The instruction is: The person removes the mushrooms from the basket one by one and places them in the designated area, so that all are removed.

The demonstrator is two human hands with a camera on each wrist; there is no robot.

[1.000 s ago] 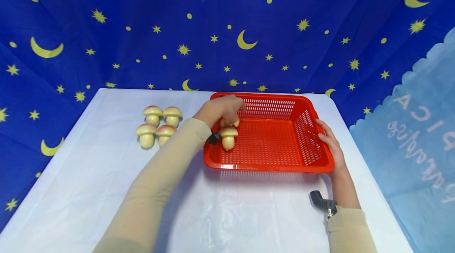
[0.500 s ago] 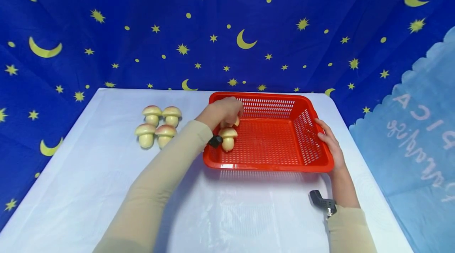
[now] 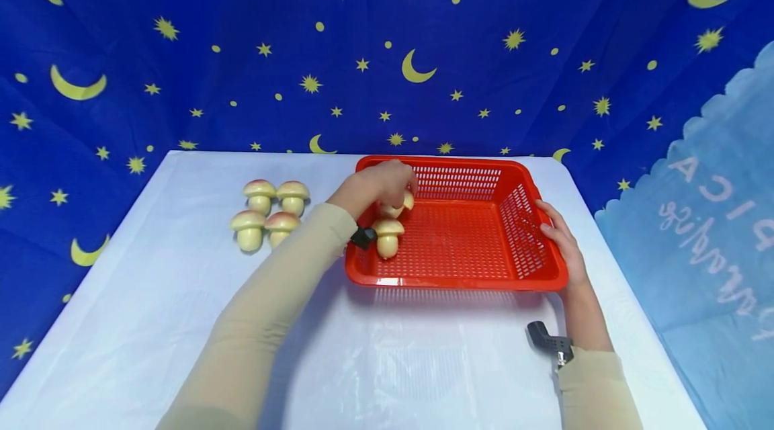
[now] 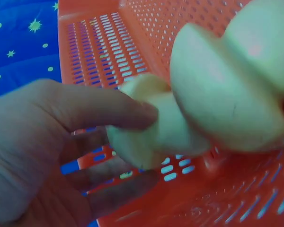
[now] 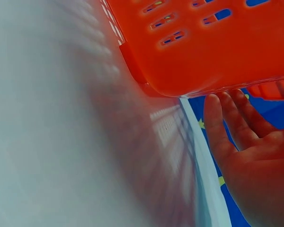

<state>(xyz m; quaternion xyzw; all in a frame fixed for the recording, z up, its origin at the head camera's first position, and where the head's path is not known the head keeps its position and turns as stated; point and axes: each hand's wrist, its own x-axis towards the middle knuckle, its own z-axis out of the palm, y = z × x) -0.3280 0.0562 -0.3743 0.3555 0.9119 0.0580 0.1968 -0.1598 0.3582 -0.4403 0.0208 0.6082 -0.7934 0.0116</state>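
At the left end of the red plastic basket (image 3: 459,242), my left hand (image 3: 381,185) reaches in and pinches a cream toy mushroom (image 4: 173,125) between thumb and fingers. The left wrist view shows the thumb on its near side and the other fingers behind it. A second toy mushroom (image 3: 388,238) lies in the basket just in front of that hand, cap toward it. My right hand (image 3: 565,245) holds the basket's right end at the rim. From the right wrist, its fingers (image 5: 241,116) reach up to the basket's outer wall, and part of the grip is hidden.
Several more mushrooms with pinkish caps (image 3: 260,189) stand grouped on the white-covered table (image 3: 181,322) left of the basket, one partly behind the left sleeve. A blue star-patterned cloth (image 3: 363,47) hangs behind the table. A pale blue cloth (image 3: 707,235) lies at the right.
The mushroom in my left hand has shifted slightly up and right in the basket, and more of it shows. My right hand and the basket stay almost still.
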